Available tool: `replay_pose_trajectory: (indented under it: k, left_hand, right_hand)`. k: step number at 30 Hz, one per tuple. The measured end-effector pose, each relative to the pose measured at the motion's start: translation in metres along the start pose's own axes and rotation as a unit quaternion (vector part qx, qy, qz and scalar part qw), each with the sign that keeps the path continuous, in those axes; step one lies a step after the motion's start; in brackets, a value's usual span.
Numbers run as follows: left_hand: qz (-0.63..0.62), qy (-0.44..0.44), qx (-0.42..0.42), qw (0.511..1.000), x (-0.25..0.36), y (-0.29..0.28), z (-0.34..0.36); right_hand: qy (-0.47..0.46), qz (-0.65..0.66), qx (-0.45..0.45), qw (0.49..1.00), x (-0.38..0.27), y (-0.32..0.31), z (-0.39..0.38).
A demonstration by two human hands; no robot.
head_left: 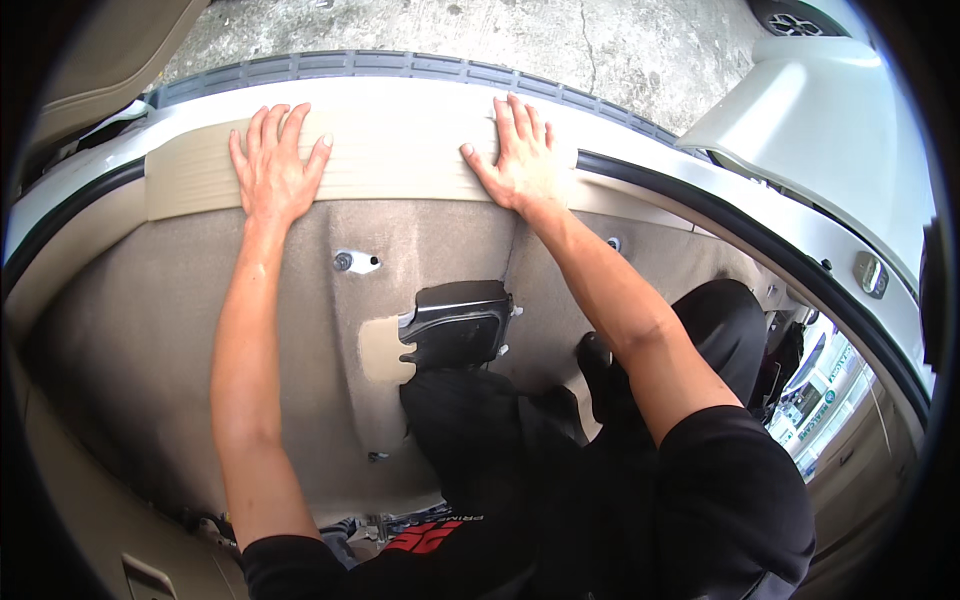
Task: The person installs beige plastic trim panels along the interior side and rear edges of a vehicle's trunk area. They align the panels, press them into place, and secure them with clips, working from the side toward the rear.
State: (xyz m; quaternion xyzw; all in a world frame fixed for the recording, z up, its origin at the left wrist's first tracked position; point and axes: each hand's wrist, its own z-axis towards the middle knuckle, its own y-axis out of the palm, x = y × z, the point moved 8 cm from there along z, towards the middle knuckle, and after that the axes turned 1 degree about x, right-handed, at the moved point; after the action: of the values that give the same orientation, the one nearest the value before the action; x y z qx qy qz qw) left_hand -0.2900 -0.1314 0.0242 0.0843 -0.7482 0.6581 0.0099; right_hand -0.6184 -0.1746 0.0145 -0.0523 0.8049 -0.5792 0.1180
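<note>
A long beige sill trim panel [390, 165] lies along the white door sill [400, 105] of a car. My left hand [275, 165] rests flat on its left part, fingers spread and pointing outward. Toward its right end, my right hand [515, 155] presses down with the fingers spread, the fingertips reaching onto the white painted edge. Neither hand holds anything. Black rubber door seal [110, 185] shows beyond the trim's left end, and more of it runs on from the right end.
Brown carpet [270, 300] covers the floor inside, with a metal bracket [358, 262] and a black plastic cover [458, 325] on it. An open white door [810, 130] stands at the right. Outside lie a grey side step [380, 66] and concrete ground [450, 25].
</note>
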Motion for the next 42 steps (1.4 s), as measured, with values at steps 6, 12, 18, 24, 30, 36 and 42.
replay_pose_trajectory:
  k: [6, 12, 18, 24, 30, 36, 42]
  left_hand:
    - [0.013, -0.003, 0.016, 1.000, -0.010, 0.003, -0.004]
    - [-0.018, -0.020, -0.032, 0.999, -0.005, 0.000, -0.002]
    - [-0.049, -0.055, -0.057, 0.996, -0.010, -0.010, -0.006]
    - [-0.079, -0.082, 0.001, 0.993, -0.025, -0.007, -0.014]
    - [-0.134, -0.466, 0.149, 0.862, -0.187, -0.019, -0.056]
    - [-0.130, -0.470, 0.174, 0.855, -0.185, -0.009, -0.057]
    - [-0.130, -0.437, 0.252, 0.853, -0.180, -0.014, -0.066]
  right_hand:
    - [-0.001, 0.011, 0.005, 1.000, -0.015, 0.007, 0.000]
    - [-0.034, -0.008, 0.052, 0.998, -0.004, 0.013, 0.003]
    - [-0.233, 0.142, -0.016, 0.962, -0.179, -0.024, 0.048]
    - [-0.169, 0.065, -0.034, 0.983, -0.207, 0.010, 0.072]
    - [-0.198, 0.076, -0.011, 0.977, -0.202, 0.012, 0.068]
    - [-0.321, 0.300, 0.025, 0.898, -0.230, -0.011, 0.071]
    - [-0.459, 0.747, -0.183, 0.445, -0.438, -0.169, 0.080]
